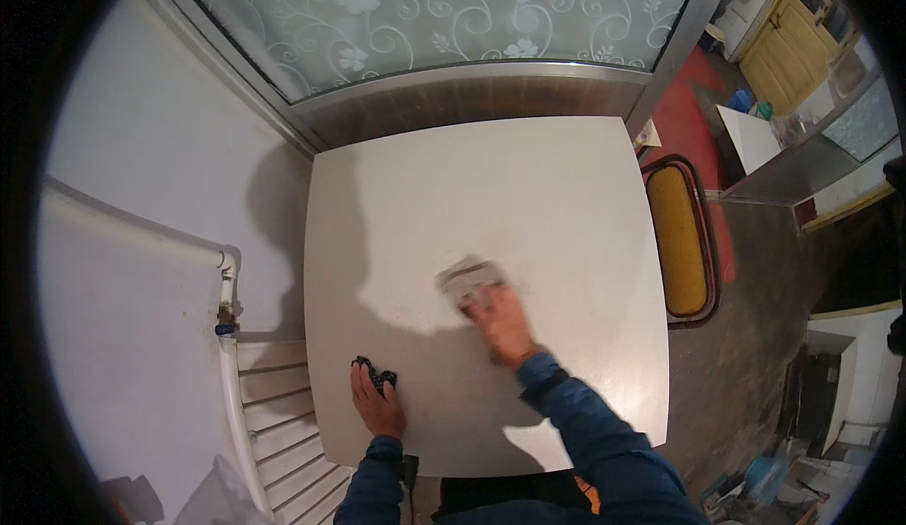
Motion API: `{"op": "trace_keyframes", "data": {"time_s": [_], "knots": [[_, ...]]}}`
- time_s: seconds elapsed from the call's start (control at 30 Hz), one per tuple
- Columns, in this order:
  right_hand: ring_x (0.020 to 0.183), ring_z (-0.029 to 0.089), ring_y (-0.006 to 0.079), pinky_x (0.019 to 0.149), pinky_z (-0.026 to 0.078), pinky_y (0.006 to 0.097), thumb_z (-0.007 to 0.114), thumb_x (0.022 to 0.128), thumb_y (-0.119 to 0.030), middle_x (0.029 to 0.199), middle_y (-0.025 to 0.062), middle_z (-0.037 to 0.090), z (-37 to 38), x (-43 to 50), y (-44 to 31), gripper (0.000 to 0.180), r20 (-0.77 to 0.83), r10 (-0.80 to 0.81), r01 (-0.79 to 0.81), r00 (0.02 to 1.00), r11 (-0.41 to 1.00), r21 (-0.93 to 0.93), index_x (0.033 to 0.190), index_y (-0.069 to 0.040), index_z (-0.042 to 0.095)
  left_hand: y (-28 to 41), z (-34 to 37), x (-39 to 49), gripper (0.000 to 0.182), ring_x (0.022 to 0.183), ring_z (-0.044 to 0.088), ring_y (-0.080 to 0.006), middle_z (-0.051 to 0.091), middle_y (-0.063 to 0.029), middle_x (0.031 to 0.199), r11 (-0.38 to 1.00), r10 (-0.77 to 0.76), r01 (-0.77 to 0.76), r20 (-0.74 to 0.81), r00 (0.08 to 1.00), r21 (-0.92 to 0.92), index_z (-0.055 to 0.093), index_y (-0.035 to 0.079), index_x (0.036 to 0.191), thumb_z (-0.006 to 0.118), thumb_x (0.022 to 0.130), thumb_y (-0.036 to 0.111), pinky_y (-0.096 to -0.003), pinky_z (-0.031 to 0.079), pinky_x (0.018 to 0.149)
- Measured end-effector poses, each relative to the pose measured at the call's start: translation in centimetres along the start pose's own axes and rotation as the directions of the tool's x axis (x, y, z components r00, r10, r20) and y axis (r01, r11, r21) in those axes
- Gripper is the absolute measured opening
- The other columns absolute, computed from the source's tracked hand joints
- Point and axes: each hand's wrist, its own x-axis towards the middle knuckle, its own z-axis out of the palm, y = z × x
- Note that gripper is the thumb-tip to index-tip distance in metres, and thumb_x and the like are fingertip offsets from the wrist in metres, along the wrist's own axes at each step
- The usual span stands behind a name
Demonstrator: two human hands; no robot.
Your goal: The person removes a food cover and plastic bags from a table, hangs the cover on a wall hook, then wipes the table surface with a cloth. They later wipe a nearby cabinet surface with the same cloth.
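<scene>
A pale square tabletop (488, 192) lies before me. Near its middle my right hand (499, 320) presses a crumpled grey-beige cloth (467, 279) flat on the surface; hand and cloth are slightly blurred. At the table's lower left, my left hand (376, 401) rests on a dark, light-speckled cloth (375, 375), its fingers lying over part of it. How firmly these fingers hold it is unclear. Faint marks show on the tabletop around the grey-beige cloth.
Behind the table stands a metal-framed partition with flower-patterned glass (439, 15). A white radiator (283, 426) and pipe (141, 221) run along the left wall. A chair with a mustard-yellow pad (677, 242) stands against the right edge. Assorted items (768, 479) lie at lower right.
</scene>
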Motion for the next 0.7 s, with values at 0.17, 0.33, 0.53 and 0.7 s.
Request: {"op": "trace_keyframes", "data": {"time_s": [0.17,0.33,0.53,0.7], "knots": [[0.129,0.056,0.0413,0.111,0.044,0.053,0.06,0.094,-0.006,0.139,0.0214,0.06,-9.3,-4.4,13.3,0.04,-0.176,0.4,-0.436,0.9,0.841,-0.32,0.134,-0.012,0.067,-0.2,-0.1,0.1,0.061,0.15,0.038,-0.0432,0.039,-0.0216,0.163,1.0,0.017,-0.017,0.001,1.0,0.004,0.04,0.002,0.156,0.059,0.101,0.022,-0.0536,0.032,0.122],[0.121,0.049,0.0437,0.105,0.042,0.0526,0.055,0.088,0.011,0.137,0.0192,0.055,-16.8,-10.7,18.3,0.049,-0.327,0.536,-0.628,0.779,0.664,-0.407,0.132,-0.009,0.062,-0.3,0.0,0.0,0.063,0.15,0.036,-0.0432,0.038,-0.0215,0.164,1.0,0.015,-0.015,0.008,1.0,0.002,0.038,0.003,0.157,0.06,0.101,0.023,-0.0548,0.031,0.122],[0.121,0.049,0.0452,0.103,0.044,0.055,0.055,0.086,0.007,0.131,0.023,0.056,-12.9,-13.1,10.5,0.044,-0.334,0.593,-0.68,0.733,0.656,-0.328,0.127,-0.007,0.064,-0.4,-0.2,0.0,0.068,0.153,0.034,-0.0434,0.036,-0.0217,0.165,1.0,0.008,-0.008,0.032,0.999,-0.011,0.037,0.002,0.159,0.064,0.101,0.027,-0.0543,0.033,0.122],[0.121,0.048,0.0457,0.103,0.043,0.059,0.066,0.08,-0.005,0.128,0.0232,0.056,-8.3,-13.9,0.1,0.038,-0.205,0.521,-0.555,0.829,0.811,-0.183,0.118,-0.008,0.064,-0.5,-1.3,0.5,0.07,0.154,0.032,-0.0437,0.036,-0.0217,0.166,0.996,0.05,-0.044,0.081,0.995,-0.074,0.038,0.001,0.158,0.064,0.102,0.032,-0.054,0.032,0.123]]}}
